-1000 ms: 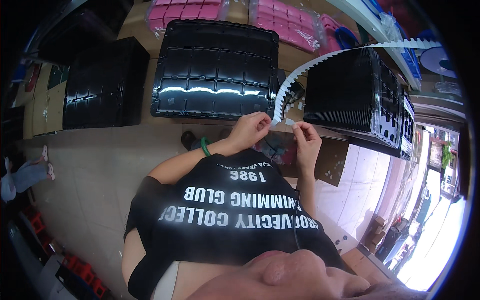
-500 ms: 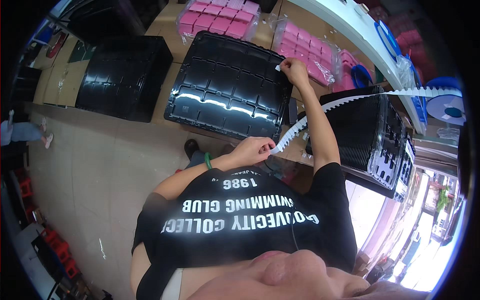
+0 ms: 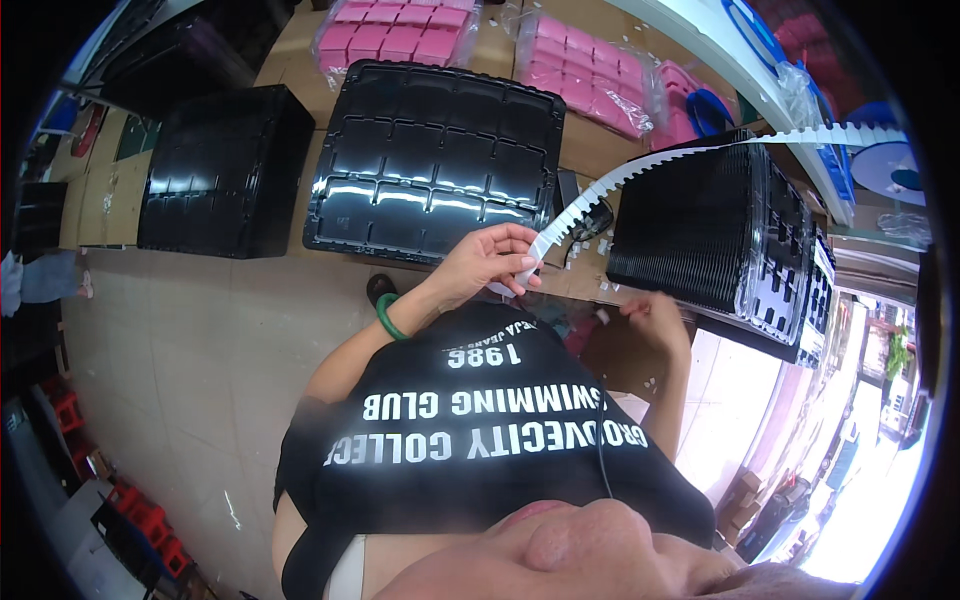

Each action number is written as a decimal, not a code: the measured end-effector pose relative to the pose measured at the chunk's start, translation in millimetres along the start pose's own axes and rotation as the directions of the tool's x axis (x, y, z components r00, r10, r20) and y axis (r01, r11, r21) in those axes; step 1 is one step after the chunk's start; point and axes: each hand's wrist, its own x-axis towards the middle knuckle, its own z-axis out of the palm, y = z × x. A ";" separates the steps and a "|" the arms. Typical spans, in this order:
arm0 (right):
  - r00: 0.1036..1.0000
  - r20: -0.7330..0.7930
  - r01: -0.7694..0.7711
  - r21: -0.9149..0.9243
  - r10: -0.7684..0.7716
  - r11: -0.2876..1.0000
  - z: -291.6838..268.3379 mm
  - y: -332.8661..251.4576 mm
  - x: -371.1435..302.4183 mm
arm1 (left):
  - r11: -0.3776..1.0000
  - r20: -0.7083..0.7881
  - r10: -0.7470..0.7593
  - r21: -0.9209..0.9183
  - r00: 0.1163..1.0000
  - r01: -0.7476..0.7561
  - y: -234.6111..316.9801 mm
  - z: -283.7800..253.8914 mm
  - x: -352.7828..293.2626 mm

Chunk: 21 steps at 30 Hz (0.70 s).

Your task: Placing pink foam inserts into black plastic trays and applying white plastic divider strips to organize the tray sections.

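Note:
My left hand point(image 3: 488, 262), with a green bangle on the wrist, pinches the near end of a long white label strip point(image 3: 610, 180) with notched edges. From there the strip arcs to the right over a stack of black trays and up to a blue-and-white reel point(image 3: 893, 170). Just beyond my left hand lies a black plastic tray point(image 3: 430, 160) with molded compartments, bottom-up on the bench. My right hand point(image 3: 655, 320) hangs at the bench's near edge, below the right stack, its fingers bent and smeared by motion. Whether it holds anything is hidden.
The ribbed stack of black trays point(image 3: 680, 215) stands right; another black stack point(image 3: 225, 170) stands left. Pink pieces in clear bags point(image 3: 585, 70) lie behind, beside a blue ring point(image 3: 708, 112). A white shelf edge point(image 3: 700, 35) crosses upper right. Small white scraps dot the cardboard-covered bench point(image 3: 590, 270).
My right hand has left the tray's far right corner, where it held a small white piece, and come back toward me. My left hand has lifted slightly away from me, with the strip's end.

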 end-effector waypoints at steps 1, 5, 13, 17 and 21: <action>0.986 0.157 -0.027 -0.193 0.058 0.981 11.7 -2.3 -20.8 | 1.000 0.003 0.000 0.010 1.000 0.000 -4.1 4.7 -3.3; 0.932 0.200 0.024 0.797 -0.301 0.604 66.4 -37.3 -15.7 | 1.000 0.091 -0.019 -0.014 0.996 0.020 -22.2 30.1 -14.7; 0.661 -0.369 0.032 0.884 -0.653 -0.466 103.2 -93.5 45.2 | 0.957 0.119 -0.025 -0.285 0.993 0.058 -66.2 35.3 -22.1; 0.757 -0.271 0.247 0.961 -0.595 -0.125 79.6 -83.2 70.2 | 0.960 0.054 -0.032 -0.275 0.998 0.045 -66.5 23.5 -18.5; 0.856 -0.363 0.499 0.765 -0.368 0.406 40.9 -97.2 104.2 | 0.949 -0.235 0.141 0.308 0.962 -0.064 -53.1 27.2 7.6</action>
